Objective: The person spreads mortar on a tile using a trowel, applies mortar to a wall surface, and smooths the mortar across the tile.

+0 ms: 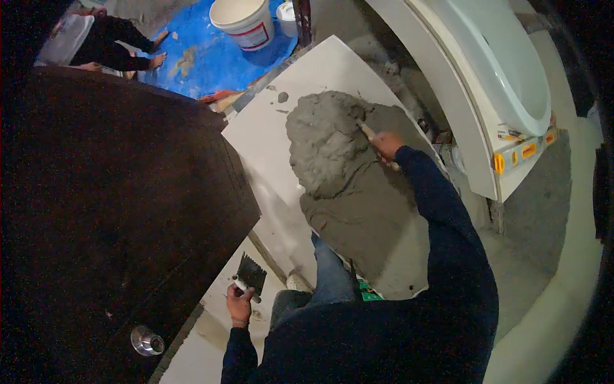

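Note:
My right hand (388,146) is closed on the pale handle of a tool (366,130) whose working end is sunk in a thick heap of wet grey mortar (326,141). The mortar covers much of a large white board or tile (262,147), spread smoother toward my body and lumpy at the far part. Low on the left, my left hand (238,302) grips a notched trowel (252,274) by its light handle, its dark toothed blade held out away from the mortar.
A dark wooden surface (115,205) fills the left, holding a metal fitting (147,339). Another person (121,45) is upper left beside a blue sheet (185,57) with white buckets (246,22). Right stands a white basin (511,70) with a yellow level (524,150) below it.

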A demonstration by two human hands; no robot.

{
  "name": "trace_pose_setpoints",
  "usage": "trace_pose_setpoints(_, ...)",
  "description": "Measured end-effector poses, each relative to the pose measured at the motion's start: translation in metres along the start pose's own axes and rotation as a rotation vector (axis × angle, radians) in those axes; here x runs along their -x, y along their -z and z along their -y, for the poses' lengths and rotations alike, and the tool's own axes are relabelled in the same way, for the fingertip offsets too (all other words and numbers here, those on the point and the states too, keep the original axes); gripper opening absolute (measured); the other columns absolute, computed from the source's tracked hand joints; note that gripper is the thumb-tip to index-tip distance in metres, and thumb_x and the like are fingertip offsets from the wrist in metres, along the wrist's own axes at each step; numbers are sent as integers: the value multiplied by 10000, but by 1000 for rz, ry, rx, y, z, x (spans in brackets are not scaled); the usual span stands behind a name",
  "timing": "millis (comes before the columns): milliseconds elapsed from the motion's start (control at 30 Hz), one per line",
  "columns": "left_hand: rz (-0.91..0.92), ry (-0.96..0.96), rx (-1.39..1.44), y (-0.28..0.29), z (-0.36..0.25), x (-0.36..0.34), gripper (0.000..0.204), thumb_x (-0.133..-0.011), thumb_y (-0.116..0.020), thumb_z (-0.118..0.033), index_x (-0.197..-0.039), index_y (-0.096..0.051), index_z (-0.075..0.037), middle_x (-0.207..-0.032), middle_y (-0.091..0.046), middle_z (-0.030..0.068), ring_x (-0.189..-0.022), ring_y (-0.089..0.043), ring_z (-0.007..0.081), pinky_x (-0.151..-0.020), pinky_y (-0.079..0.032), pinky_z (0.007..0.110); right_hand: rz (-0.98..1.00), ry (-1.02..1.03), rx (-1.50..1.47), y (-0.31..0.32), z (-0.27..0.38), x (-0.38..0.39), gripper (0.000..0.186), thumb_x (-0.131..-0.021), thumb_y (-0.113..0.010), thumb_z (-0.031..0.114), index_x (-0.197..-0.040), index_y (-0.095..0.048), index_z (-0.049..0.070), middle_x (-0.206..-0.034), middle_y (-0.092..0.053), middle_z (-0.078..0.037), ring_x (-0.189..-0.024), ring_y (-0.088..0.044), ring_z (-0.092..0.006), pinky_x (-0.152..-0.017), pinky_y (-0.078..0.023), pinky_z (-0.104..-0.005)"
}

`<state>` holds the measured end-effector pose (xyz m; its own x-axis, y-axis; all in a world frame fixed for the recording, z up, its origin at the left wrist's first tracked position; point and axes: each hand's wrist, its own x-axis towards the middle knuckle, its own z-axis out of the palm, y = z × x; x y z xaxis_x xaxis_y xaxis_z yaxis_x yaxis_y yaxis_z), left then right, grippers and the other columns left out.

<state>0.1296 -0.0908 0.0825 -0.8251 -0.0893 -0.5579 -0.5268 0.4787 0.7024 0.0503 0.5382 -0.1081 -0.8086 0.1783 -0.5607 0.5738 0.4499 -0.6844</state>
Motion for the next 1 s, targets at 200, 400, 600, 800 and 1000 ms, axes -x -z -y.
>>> trace_pose_setpoints(200, 126, -114, -119, -10, 8, -14, 316, -681, -701, -54, -935, -513, -35, -817, -606, 67, -750, -579, 146, -692, -460, 286, 134, -197, -528, -1, 23, 36, 354, -885, -451, 421, -961, -472, 77, -618, -467, -39, -435, -466, -128, -383, -417, -311)
trace_pose_setpoints(400, 104, -130, -142, 2, -4, -12, 315, -677, -706, -55, -925, -514, -34, -814, -611, 72, -743, -584, 151, -682, -465, 284, 113, -92, -639, -23, 30, 56, 343, -891, -447, 407, -1023, -461, 91, -624, -479, -27, -433, -467, -103, -375, -417, -285)
trace_pose_setpoints(600, 48, -180, -261, 31, 17, 4, 340, -672, -705, -46, -953, -516, -28, -819, -619, 86, -754, -596, 158, -686, -473, 285, 27, -106, -741, -37, 57, 98, 320, -888, -466, 371, -1029, -458, 84, -615, -493, -25, -410, -458, -104, -356, -397, -274)
trace_pose_setpoints(800, 57, -129, -17, 65, 68, 27, 328, -674, -699, -47, -948, -521, -18, -817, -624, 94, -738, -598, 161, -672, -480, 291, -125, -87, -678, -59, 85, 173, 312, -880, -486, 361, -1017, -480, 81, -595, -498, -39, -400, -463, -121, -346, -385, -274)
trace_pose_setpoints(1000, -3, -157, -161, 131, 108, 61, 306, -671, -703, -73, -923, -539, -15, -816, -623, 118, -753, -600, 164, -666, -482, 293, -224, 81, -444, -107, 169, 284, 269, -894, -464, 317, -990, -522, 72, -637, -528, -54, -428, -477, -134, -407, -406, -275)
